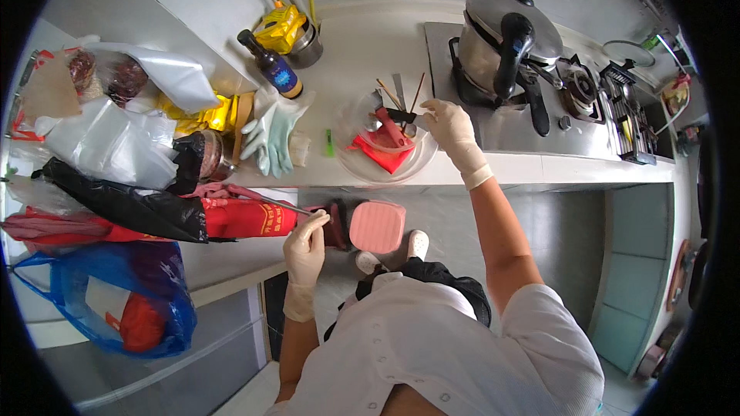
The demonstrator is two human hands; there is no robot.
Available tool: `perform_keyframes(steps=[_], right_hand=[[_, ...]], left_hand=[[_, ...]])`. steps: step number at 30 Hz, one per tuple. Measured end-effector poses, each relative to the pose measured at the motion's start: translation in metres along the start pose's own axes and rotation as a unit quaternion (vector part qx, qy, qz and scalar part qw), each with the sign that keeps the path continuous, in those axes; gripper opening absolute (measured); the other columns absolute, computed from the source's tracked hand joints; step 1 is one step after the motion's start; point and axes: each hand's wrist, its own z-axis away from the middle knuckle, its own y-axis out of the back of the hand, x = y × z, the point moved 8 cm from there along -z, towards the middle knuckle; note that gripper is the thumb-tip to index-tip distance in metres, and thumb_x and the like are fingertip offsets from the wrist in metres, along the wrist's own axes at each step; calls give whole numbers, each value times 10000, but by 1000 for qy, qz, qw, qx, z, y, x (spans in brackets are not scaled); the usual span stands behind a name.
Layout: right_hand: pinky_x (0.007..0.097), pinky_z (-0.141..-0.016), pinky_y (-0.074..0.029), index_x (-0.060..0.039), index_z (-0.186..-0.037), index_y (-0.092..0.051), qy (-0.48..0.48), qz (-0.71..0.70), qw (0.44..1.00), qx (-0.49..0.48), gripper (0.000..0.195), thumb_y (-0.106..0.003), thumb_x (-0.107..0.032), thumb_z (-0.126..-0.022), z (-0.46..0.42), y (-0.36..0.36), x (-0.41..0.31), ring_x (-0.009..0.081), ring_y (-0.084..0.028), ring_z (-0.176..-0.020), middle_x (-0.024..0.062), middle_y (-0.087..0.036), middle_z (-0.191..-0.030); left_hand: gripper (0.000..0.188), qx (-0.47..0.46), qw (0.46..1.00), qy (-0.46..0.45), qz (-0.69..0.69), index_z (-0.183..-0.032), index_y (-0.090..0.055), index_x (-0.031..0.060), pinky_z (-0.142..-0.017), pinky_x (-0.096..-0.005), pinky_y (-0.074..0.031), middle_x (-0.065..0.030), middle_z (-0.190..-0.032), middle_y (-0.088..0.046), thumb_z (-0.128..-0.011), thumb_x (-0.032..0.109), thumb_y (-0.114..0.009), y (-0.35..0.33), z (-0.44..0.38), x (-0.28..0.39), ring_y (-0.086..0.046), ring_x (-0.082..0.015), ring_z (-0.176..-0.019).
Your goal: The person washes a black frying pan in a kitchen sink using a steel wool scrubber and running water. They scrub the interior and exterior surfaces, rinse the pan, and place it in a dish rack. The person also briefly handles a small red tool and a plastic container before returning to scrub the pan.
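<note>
My left hand (306, 248), in a thin translucent glove, grips the end of a slim metal rod (286, 204) in front of the left counter. The rod's far end meets a pink cloth (217, 191). Gloved likewise, my right hand (454, 133) is at the right rim of a clear plastic bowl (428, 159) on the counter. Inside the bowl are a red packet (384, 153), a red-handled utensil (392, 127), a black-handled utensil (400, 117) and thin wooden sticks (417, 92). My right fingers are beside the black-handled utensil; whether they grip it is unclear.
Right of the bowl, a pressure cooker (491, 58) stands on the gas stove (520, 138). A dark bottle (272, 66) and rubber gloves (269, 138) are at the left. Plastic bags (110, 138) crowd the left counter. A pink stool (377, 226) stands on the floor.
</note>
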Motion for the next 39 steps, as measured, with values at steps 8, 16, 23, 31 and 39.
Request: perform_keyframes(steps=[8,16,23,31,39], right_hand=[[377,-728,-539,-111,-929,-714,4,203,954,-221,228,-544,-244,-858,-28,-108,-44,261,-680,-883,89,-703,-940],[348,-748,-537,-132,-1004,-703,-13,198,952,-233,233,-568,-248,-855,-51,-144,-44,235,-673,-935,60,-695,-1004],[393,-656,-529,-47,-845,-665,21,26,987,-155,251,-573,-279,-822,-45,-99,-62,311,-662,-785,159,-671,-832],[406,-517,-453,30,-774,-539,148,-312,935,-79,289,-633,-239,-826,89,34,-127,370,-585,-579,207,-535,-605],[295,-681,-496,32,-985,-628,-37,-477,862,-165,405,-699,-340,-841,177,27,-80,121,-604,-736,108,-656,-794]], left_hand=[[135,-49,998,40,6,-960,-665,-2,-823,-308,-519,-142,-1011,-684,-864,-26,-572,-25,3,2,-667,-231,-949],[203,-41,993,99,-45,-989,-672,39,-814,-312,-523,-134,-1001,-686,-833,-49,-575,-28,38,12,-667,-248,-950],[172,-43,992,117,-15,-1015,-655,-4,-835,-316,-507,-136,-1043,-676,-859,-14,-583,-43,45,22,-648,-218,-993],[602,62,998,10,-16,-1308,-411,-58,-979,-368,-424,-237,-1311,-484,-829,174,-692,-37,-4,78,-514,-288,-1201],[494,-152,983,-27,100,-1324,-442,44,-856,-344,-490,-194,-1160,-604,-863,70,-617,-88,4,112,-620,-308,-1038]])
